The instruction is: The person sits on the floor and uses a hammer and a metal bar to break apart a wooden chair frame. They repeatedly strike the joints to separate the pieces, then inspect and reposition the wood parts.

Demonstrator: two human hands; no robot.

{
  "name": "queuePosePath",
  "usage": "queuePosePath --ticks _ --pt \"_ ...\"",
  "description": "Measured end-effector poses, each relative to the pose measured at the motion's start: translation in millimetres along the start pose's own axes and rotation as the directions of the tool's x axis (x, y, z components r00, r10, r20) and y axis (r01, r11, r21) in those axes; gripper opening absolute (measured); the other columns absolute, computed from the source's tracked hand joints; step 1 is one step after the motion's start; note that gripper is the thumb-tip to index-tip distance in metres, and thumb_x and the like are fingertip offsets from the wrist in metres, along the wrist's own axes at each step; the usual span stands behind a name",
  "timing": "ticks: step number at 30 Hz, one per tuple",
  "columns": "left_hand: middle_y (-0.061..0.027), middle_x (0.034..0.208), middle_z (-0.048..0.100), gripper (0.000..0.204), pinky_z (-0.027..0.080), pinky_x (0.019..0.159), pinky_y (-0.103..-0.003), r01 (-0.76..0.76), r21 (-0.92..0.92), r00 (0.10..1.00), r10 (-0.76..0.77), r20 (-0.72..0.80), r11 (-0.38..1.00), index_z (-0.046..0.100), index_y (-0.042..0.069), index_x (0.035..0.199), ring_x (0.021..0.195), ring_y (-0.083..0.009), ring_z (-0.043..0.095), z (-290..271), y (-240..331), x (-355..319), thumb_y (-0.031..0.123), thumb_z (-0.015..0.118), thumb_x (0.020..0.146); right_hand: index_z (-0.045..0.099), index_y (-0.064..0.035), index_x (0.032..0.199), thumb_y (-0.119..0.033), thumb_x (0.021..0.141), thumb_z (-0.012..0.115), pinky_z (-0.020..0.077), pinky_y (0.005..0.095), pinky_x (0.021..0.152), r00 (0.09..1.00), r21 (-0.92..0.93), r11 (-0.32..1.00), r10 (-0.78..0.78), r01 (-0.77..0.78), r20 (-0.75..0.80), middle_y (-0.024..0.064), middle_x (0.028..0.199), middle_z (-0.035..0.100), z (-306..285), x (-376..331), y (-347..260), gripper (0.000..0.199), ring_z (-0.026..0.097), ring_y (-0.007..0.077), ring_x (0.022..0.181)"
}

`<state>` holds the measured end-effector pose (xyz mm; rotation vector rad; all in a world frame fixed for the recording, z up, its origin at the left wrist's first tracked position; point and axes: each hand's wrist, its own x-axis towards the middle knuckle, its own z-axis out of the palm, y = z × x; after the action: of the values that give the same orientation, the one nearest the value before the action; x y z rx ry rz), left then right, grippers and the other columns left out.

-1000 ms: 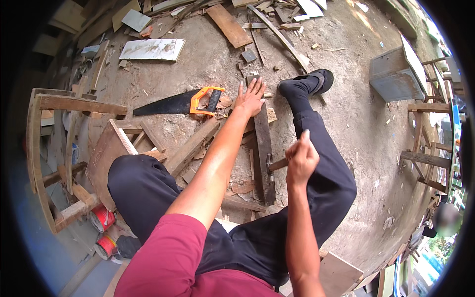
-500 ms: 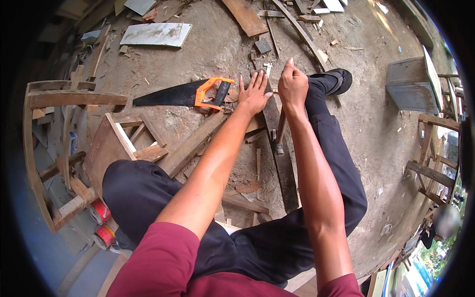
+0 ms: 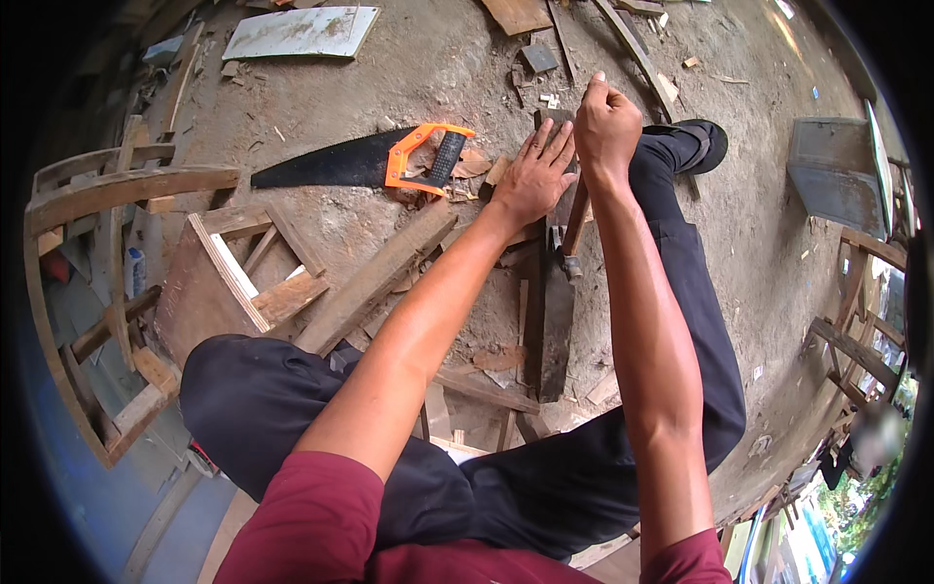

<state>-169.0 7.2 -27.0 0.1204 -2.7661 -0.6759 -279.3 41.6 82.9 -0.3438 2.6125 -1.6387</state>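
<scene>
My left hand (image 3: 533, 185) lies palm down with fingers stretched out on the far part of a dark, narrow wooden plank (image 3: 556, 341). The plank runs lengthwise between my legs on the ground. My right hand (image 3: 607, 127), in a fist just right of it, grips a hammer (image 3: 577, 222) by its wooden handle. The hammer's metal head points back toward me, over or beside the plank's right edge; whether it touches the wood I cannot tell. A handsaw (image 3: 326, 162) with a black blade and orange-and-black handle lies left of my left hand.
A thick wooden beam (image 3: 379, 277) slants across the ground beside my left forearm. Further left are a broken wooden frame (image 3: 263, 258) and a curved chair-like frame (image 3: 131, 195). A white board (image 3: 302, 32) lies far left. A grey box-like piece (image 3: 832, 175) stands at right.
The plank's near end has swung left, so it lies straighter toward me. Both hands keep their places on the plank and hammer. The whole view has shifted slightly.
</scene>
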Motion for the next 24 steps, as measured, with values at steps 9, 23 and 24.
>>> queuePosePath --ticks 9,23,24 --pt "-0.0223 0.151 0.039 0.05 0.023 0.121 -0.045 0.067 -0.64 0.998 -0.062 0.03 0.765 0.041 0.0 0.145 0.144 -0.0396 0.029 -9 2 4 0.017 0.048 0.098 0.062 0.0039 0.068 -0.029 0.099 0.058 0.0346 0.0362 0.046 0.925 0.132 0.987 -0.138 0.096 0.355 0.0092 0.047 0.048 -5 -26 -15 0.045 0.04 0.0111 0.046" --pt "-0.0228 0.136 0.055 0.045 0.04 0.109 -0.044 0.264 -0.83 0.962 -0.201 0.188 0.491 0.049 0.003 0.137 0.132 -0.0374 0.049 11 -9 -8 0.021 0.056 0.095 0.069 0.0019 0.074 -0.025 0.095 0.059 0.0465 0.0458 0.054 0.859 -0.028 0.963 -0.226 0.268 0.459 0.023 0.059 0.06 6 -52 -44 0.035 0.062 0.0387 0.052" --pt "-0.0229 0.136 0.055 0.046 0.04 0.109 -0.044 0.274 -0.835 0.958 -0.208 0.195 0.477 0.049 0.003 0.137 0.132 -0.0373 0.049 11 -8 -9 0.022 0.056 0.095 0.069 0.0018 0.075 -0.025 0.095 0.059 0.0468 0.0457 0.055 0.851 -0.028 0.957 -0.244 0.29 0.466 0.023 0.059 0.06 7 -53 -45 0.035 0.062 0.0388 0.053"
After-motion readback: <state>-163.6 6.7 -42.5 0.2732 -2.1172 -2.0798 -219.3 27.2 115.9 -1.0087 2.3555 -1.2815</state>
